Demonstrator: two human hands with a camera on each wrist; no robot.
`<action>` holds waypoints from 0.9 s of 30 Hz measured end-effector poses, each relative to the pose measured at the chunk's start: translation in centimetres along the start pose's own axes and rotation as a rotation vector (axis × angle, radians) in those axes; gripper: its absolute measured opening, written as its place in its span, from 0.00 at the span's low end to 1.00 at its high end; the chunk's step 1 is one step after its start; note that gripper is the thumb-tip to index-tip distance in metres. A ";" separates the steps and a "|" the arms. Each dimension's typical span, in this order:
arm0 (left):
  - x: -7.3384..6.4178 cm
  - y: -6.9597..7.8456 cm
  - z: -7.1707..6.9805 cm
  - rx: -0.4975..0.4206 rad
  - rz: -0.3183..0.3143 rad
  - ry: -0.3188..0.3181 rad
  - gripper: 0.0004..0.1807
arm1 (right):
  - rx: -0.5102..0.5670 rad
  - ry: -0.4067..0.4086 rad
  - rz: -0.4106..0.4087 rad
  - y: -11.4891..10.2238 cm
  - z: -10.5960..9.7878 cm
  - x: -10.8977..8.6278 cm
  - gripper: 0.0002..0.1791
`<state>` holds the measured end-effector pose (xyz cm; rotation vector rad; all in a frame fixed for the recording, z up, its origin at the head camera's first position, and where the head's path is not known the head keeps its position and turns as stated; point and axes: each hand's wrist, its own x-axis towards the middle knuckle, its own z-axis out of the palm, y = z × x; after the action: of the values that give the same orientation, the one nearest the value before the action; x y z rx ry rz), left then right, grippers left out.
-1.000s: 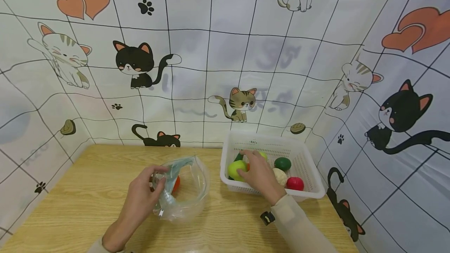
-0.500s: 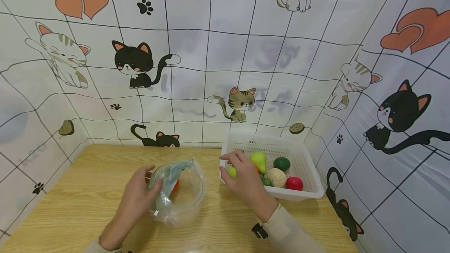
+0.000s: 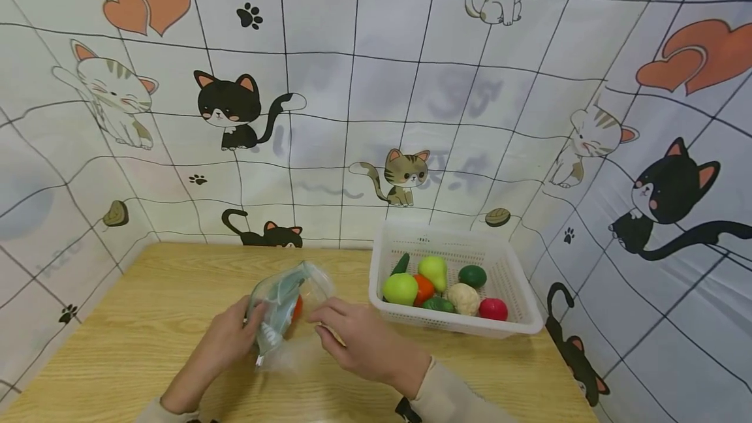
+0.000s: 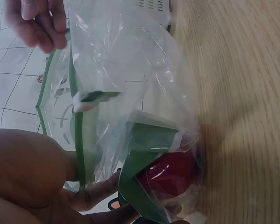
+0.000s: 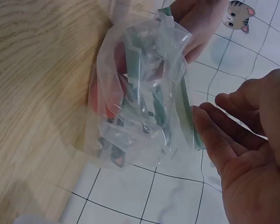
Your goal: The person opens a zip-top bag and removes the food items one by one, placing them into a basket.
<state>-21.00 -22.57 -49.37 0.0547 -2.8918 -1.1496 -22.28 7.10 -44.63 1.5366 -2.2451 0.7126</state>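
A clear zip bag point(image 3: 283, 315) with a green strip along its mouth stands on the table, left of centre. Inside it lies a rounded, glossy red thing point(image 4: 170, 175), partly covered by the strip. My left hand point(image 3: 229, 333) pinches the near-left side of the bag's mouth, thumb on one face and fingers on the other. My right hand point(image 3: 370, 343) is at the bag's right rim, its extended fingertips touching the edge. In the right wrist view, its thumb point(image 5: 245, 95) stands apart from the bag.
A white perforated basket point(image 3: 523, 292) stands at the back right. It holds a green apple point(image 3: 401, 288), a pear point(image 3: 433, 271), a cauliflower point(image 3: 463, 299), a round red piece point(image 3: 493, 309) and several other play vegetables. A cat-patterned cloth point(image 3: 341, 83) lines the back and sides.
My right hand has moved left from the basket to the bag's rim, holding nothing on the way. The bag's mouth is now narrower. My left hand stays on the bag.
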 end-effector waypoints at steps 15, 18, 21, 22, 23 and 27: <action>-0.3 -0.3 0.7 -0.075 0.035 0.003 0.09 | -0.013 -0.316 0.263 0.5 2.8 0.3 0.17; -0.4 0.0 1.0 -0.092 0.053 0.032 0.08 | -0.007 -0.354 0.314 0.6 3.5 0.4 0.18; -0.5 0.3 1.4 -0.117 0.059 0.045 0.06 | -0.002 -0.355 0.361 0.7 4.3 0.5 0.17; -0.6 0.4 1.5 -0.133 0.054 0.042 0.06 | 0.000 -0.349 0.374 0.8 4.5 0.4 0.16; -0.6 0.5 1.6 -0.152 0.046 0.036 0.05 | 0.000 -0.341 0.384 0.9 4.8 0.4 0.15; -0.9 0.7 1.8 -0.226 0.013 -0.004 0.05 | 0.010 -0.308 0.416 1.1 5.5 0.2 0.14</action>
<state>-20.23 -20.73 -50.22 0.0285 -2.7401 -1.4664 -23.33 4.09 -49.30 1.2634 -2.8429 0.6255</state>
